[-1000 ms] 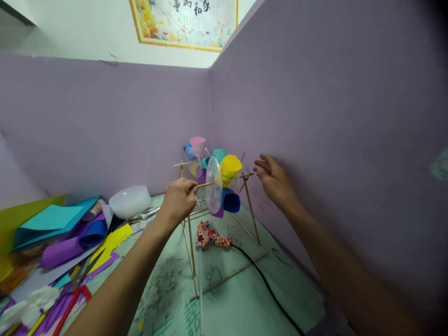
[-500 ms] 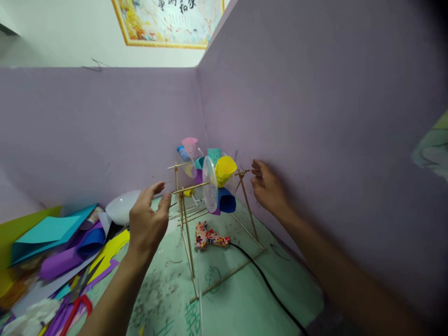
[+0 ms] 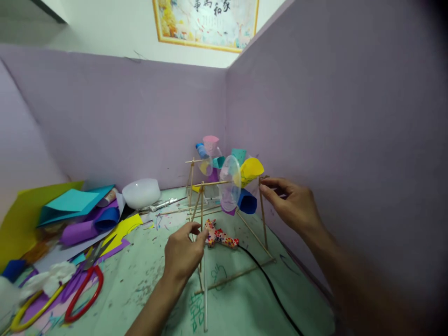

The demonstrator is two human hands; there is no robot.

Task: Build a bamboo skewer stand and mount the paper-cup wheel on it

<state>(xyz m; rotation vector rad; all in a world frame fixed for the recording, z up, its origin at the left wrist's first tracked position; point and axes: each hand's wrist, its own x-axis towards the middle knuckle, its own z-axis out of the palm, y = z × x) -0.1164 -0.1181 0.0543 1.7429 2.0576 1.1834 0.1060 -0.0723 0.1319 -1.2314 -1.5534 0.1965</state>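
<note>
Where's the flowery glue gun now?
In the head view, the glue gun lies below centre on the green tabletop, within the stick frame, right of the left hand.

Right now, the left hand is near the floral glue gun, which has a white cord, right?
Not quite: the cord is black, not white, as the head view shows. The left hand is indeed near the floral glue gun; whether it touches it, I cannot tell.

Your stick frame (image 3: 263, 219) stands upright, near left post at the fingertips of your left hand (image 3: 184, 252), right post at those of your right hand (image 3: 296, 200). Between them, above your left, its wheel's clear disc (image 3: 230, 183) sits on edge, yellow cup (image 3: 251, 169) over blue cup (image 3: 247, 201).
</note>
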